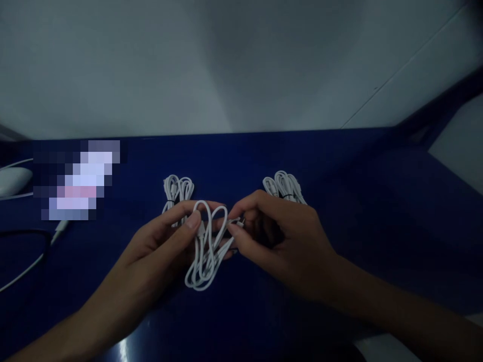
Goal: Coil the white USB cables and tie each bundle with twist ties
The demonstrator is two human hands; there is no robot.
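Note:
A coiled white charging cable (204, 281) hangs between my hands in the middle of the view. My left hand (162, 244) grips its loops near a white plug, thumb on top and fingers behind. My right hand (283, 231) pinches the cable's end, with a metal connector tip showing between thumb and forefinger. Past my left hand lie coiled white cables (179, 188), one with a dark tie round it. More coiled white cables (283, 183) lie beyond my right hand, also with a dark tie; my fingers partly cover them.
A blue table (226, 156) runs back to a pale wall (151, 65). At the left are a blurred-out bright phone-like object (85, 181) with a white cord (28, 271) plugged in, and a rounded white object (15, 181), perhaps a mouse.

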